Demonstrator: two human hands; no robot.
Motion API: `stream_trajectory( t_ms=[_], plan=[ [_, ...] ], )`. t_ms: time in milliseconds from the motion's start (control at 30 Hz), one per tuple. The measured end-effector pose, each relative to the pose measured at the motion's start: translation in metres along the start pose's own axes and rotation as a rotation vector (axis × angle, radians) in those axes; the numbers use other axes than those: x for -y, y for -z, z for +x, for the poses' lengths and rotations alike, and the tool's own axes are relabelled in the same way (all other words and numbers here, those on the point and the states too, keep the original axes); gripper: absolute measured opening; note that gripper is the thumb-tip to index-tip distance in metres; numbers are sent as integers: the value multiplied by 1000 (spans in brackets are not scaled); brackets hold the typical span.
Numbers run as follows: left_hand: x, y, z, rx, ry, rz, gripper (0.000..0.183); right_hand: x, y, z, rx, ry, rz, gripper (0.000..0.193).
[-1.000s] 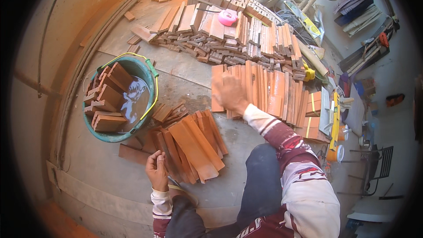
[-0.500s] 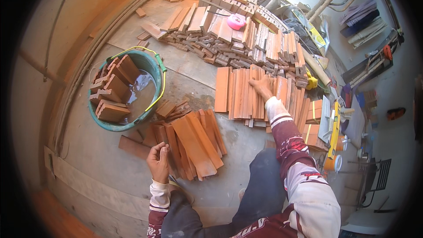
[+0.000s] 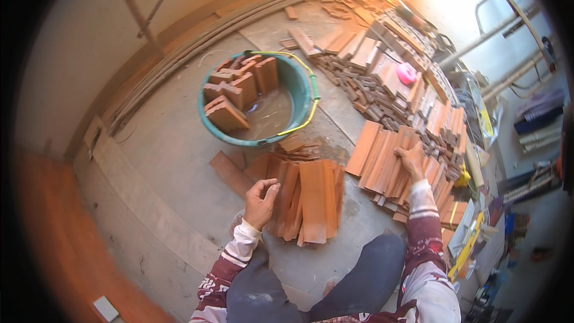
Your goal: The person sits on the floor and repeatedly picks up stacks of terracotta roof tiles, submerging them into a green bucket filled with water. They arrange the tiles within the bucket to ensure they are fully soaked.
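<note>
My right hand reaches to the far right, its fingers closed on a terracotta tile in a leaning row of narrow terracotta tiles. Which tile edge the fingertips grip is partly hidden by the hand. My left hand hovers at the left side of a nearer pile of terracotta tiles. Its fingers are curled in toward the thumb, and nothing shows between them. Beyond that pile stands a green bucket with murky water and several upright tile pieces inside.
A large stack of tiles bears a pink tape measure. A yellow spirit level lies at the right. Broken pieces sit between bucket and near pile. Long pipes run along the wall. A white rectangular piece lies lower left.
The view has swung left, shifting the bucket and piles rightward in the picture. My right hand stays at the tile row; my left hand stays curled beside the near pile.
</note>
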State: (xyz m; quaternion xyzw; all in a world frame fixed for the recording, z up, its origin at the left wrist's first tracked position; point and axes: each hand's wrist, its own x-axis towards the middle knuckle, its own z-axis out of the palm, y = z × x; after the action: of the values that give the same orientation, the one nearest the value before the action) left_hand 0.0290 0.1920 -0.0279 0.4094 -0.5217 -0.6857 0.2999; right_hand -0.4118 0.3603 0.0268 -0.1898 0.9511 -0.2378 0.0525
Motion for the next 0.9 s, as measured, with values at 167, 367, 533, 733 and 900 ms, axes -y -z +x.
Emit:
stream_trajectory(
  t_ms=[167, 367, 533, 733, 900],
  plan=[
    [-6, -6, 2, 17, -1, -45, 20, 106, 52, -30, 57, 363, 619, 64],
    [-6, -6, 3, 42, 4, 20, 22, 256, 28, -48, 81, 640, 990, 64],
    [-7, -3, 4, -11, -22, -67, 20, 330, -58, -44, 152, 619, 1018, 63],
    [-6, -1, 7, -22, -67, -24, 20, 329, -164, -30, -70, 488, 676, 81],
    [-10, 9, 3, -22, -34, -18, 20, 335, -187, -36, 37, 573, 571, 87]
  ],
)
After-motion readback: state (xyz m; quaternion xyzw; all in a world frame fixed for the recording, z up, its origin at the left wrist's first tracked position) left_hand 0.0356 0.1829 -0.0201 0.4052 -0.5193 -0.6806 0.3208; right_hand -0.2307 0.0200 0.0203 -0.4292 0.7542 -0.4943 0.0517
